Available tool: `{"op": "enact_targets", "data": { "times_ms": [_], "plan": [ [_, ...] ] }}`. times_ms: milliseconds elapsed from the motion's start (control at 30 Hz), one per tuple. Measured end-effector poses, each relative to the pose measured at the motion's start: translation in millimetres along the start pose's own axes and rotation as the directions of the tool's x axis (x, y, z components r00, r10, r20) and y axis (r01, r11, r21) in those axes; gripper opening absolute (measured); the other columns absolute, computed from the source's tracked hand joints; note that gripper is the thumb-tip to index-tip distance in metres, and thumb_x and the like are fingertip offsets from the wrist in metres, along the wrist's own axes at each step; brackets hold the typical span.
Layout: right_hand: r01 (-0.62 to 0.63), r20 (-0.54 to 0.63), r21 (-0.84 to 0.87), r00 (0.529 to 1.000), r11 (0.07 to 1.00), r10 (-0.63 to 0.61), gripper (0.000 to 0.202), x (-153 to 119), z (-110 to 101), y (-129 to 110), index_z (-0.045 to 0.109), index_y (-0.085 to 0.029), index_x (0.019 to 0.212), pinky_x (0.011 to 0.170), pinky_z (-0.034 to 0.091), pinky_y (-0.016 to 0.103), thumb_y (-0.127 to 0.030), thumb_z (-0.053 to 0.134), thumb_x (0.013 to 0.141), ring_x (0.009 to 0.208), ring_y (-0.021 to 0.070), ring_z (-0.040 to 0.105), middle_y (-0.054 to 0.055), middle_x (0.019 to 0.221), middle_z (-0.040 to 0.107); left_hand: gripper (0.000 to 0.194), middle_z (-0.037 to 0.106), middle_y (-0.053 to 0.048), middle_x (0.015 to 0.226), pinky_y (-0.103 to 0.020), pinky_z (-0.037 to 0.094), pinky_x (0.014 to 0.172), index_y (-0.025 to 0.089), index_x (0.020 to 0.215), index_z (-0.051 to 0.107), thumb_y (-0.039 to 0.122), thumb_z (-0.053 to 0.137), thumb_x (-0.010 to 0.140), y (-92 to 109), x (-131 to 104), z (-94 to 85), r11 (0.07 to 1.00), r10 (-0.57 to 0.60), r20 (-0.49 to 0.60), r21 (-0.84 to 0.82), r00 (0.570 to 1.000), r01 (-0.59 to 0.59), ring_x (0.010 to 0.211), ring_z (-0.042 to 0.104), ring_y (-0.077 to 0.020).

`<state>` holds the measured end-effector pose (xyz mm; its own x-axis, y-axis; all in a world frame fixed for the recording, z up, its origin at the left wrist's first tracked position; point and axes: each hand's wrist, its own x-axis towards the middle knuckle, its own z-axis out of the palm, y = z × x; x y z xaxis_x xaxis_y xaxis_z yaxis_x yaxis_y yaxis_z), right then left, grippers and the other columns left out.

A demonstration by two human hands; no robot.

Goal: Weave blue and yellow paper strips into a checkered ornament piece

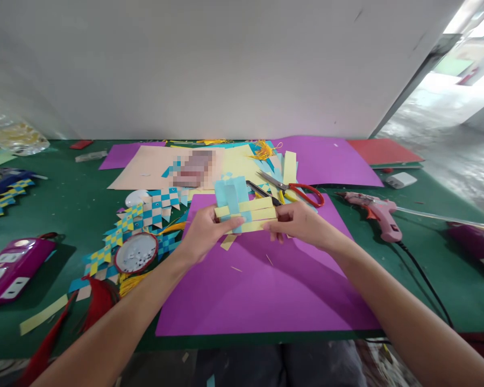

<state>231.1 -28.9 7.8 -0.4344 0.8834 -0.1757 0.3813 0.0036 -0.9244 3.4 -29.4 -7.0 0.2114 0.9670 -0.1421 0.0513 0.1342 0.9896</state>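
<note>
My left hand (205,232) pinches the left side of a small weave of blue and yellow paper strips (242,210), its thumb lying on the front. At the right ends of the yellow strips, the fingers of my right hand (296,219) are closed on the paper. The weave is held above a purple paper sheet (242,290). Blue strips stand upright through the yellow ones, which run sideways. Just behind my right hand lie red-and-yellow-handled scissors (294,191) and a dark-bladed cutter (262,192), partly covered by the weave.
Left of the sheet are woven blue-and-yellow paper fish (116,234), a round dish of small beads (136,252) and red tassels (99,303). A pink glue gun (373,209) with a black cord lies right. Purple power strips (18,269) sit at the left and right. A white wall (210,70) stands behind.
</note>
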Motion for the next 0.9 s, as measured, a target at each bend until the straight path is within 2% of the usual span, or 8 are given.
{"op": "enact_targets", "data": {
  "times_ms": [200, 267, 433, 533, 600, 700, 800, 900],
  "plan": [
    [0.053, -0.100, -0.038, 0.993, 0.998, -0.056, 0.028, 2.0, 3.4, -3.6, 0.067, -0.017, 0.080, 0.047, 0.027, 0.023, -0.043, 0.072, 0.072, 0.054, 0.0076, 0.040, -0.004, 0.062, 0.049, 0.035, 0.062, 0.002, 0.060, -0.021, 0.042, 0.046, 0.013, 0.082, 0.066, 0.044, 0.076, 0.069, 0.3, -4.5, 4.3, 0.969, 0.041, 0.067, 0.240, 0.997, -0.056, 0.049, 0.053, -0.0104],
    [0.068, -0.115, -0.032, 0.991, 0.997, -0.072, 0.025, 1.7, 6.2, -5.6, 0.065, -0.017, 0.075, 0.048, 0.025, 0.024, -0.041, 0.071, 0.073, 0.054, 0.0071, 0.036, -0.005, 0.062, 0.045, 0.035, 0.059, 0.004, 0.057, -0.019, 0.038, 0.042, 0.014, 0.084, 0.065, 0.045, 0.073, 0.072, 0.8, -6.7, 7.4, 0.946, 0.055, 0.098, 0.314, 0.994, -0.083, 0.047, 0.050, -0.0088],
    [0.036, -0.143, -0.045, 0.989, 0.998, -0.043, 0.031, -0.8, 6.3, -9.0, 0.052, -0.017, 0.058, 0.048, 0.019, 0.026, -0.037, 0.068, 0.075, 0.052, 0.0068, 0.026, -0.006, 0.056, 0.033, 0.035, 0.065, 0.000, 0.069, -0.020, 0.046, 0.048, 0.015, 0.094, 0.064, 0.043, 0.072, 0.076, 1.7, -7.4, 7.4, 0.946, 0.068, 0.172, 0.302, 0.983, -0.118, 0.059, 0.061, -0.0130],
    [0.050, -0.162, 0.000, 0.986, 0.999, -0.049, 0.030, -2.0, -2.5, -8.6, 0.055, -0.017, 0.060, 0.049, 0.019, 0.026, -0.039, 0.069, 0.074, 0.054, 0.0072, 0.028, -0.006, 0.058, 0.036, 0.047, 0.071, -0.003, 0.083, -0.026, 0.055, 0.060, 0.018, 0.107, 0.056, 0.037, 0.078, 0.070, 2.7, -7.5, -0.6, 0.943, 0.182, 0.187, 0.243, 0.965, -0.225, 0.072, 0.069, -0.0179],
    [0.047, -0.176, 0.056, 0.984, 0.997, -0.037, 0.030, -2.5, -9.7, -7.6, 0.057, -0.016, 0.060, 0.049, 0.019, 0.026, -0.041, 0.071, 0.073, 0.054, 0.0075, 0.031, -0.005, 0.059, 0.038, 0.053, 0.072, -0.003, 0.091, -0.030, 0.058, 0.070, 0.021, 0.103, 0.051, 0.031, 0.084, 0.064, 3.7, -9.0, -6.1, 0.888, 0.354, 0.136, 0.261, 0.925, -0.378, 0.080, 0.071, -0.0193],
    [0.012, -0.199, 0.125, 0.980, 0.992, 0.013, 0.031, -2.7, -17.2, -6.2, 0.060, -0.016, 0.062, 0.049, 0.020, 0.026, -0.043, 0.074, 0.069, 0.054, 0.0081, 0.034, -0.004, 0.060, 0.043, 0.049, 0.071, -0.002, 0.092, -0.029, 0.059, 0.073, 0.021, 0.096, 0.049, 0.028, 0.085, 0.064, 4.5, -12.7, -9.9, 0.725, 0.585, 0.158, 0.338, 0.795, -0.600, 0.080, 0.072, -0.0177],
    [0.011, -0.177, 0.158, 0.984, 0.987, 0.018, 0.032, -2.7, -18.6, -5.9, 0.060, -0.016, 0.062, 0.049, 0.021, 0.026, -0.045, 0.075, 0.067, 0.054, 0.0080, 0.035, -0.003, 0.060, 0.045, 0.037, 0.071, -0.001, 0.088, -0.024, 0.059, 0.070, 0.020, 0.098, 0.057, 0.029, 0.080, 0.071, 3.8, -15.3, -8.5, 0.529, 0.681, 0.272, 0.459, 0.680, -0.713, 0.072, 0.071, -0.0136],
    [0.022, -0.143, 0.172, 0.990, 0.985, 0.003, 0.033, -2.9, -17.2, -6.1, 0.058, -0.016, 0.060, 0.050, 0.020, 0.026, -0.044, 0.075, 0.068, 0.054, 0.0075, 0.034, -0.004, 0.058, 0.042, 0.025, 0.072, -0.001, 0.085, -0.019, 0.057, 0.067, 0.019, 0.097, 0.062, 0.025, 0.076, 0.077, 3.5, -16.5, -6.2, 0.415, 0.710, 0.325, 0.523, 0.625, -0.744, 0.067, 0.069, -0.0104]
  ]
}}
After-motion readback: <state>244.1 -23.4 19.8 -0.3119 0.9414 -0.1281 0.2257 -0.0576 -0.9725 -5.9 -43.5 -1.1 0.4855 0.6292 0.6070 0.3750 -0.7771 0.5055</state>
